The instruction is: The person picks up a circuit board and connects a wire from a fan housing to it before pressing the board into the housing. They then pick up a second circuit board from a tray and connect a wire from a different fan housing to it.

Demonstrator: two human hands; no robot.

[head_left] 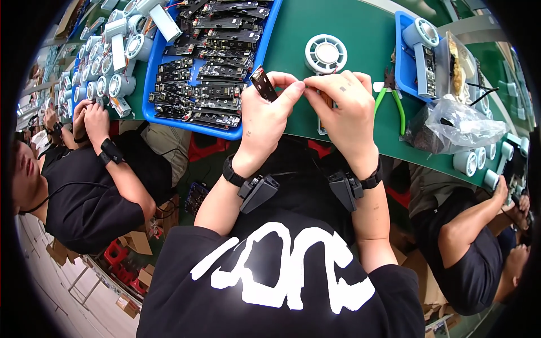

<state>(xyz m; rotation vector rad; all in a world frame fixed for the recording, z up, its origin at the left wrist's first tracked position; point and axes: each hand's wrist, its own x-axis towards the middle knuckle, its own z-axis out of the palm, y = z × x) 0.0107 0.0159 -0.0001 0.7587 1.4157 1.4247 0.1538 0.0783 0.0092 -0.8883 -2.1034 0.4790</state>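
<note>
A narrow black circuit board (pixel 262 83) sticks up from my left hand (pixel 262 119), which is closed around it. The left thumb and forefinger reach to the right and meet the fingertips of my right hand (pixel 350 110). That hand is closed in a pinch; whatever lies between its fingertips is too small to make out. Just beyond both hands, a pale blue handheld fan (pixel 326 54) lies on the green table (pixel 293 25), its round grille up. Its handle is partly hidden behind my right hand.
Left of my hands, a blue tray (pixel 225 133) holds many black circuit boards. Pale fan bodies (pixel 121 84) are heaped farther left. Green-handled cutters (pixel 390 96), another blue tray (pixel 403 73) and a clear plastic bag (pixel 462 127) lie right. People sit on both sides.
</note>
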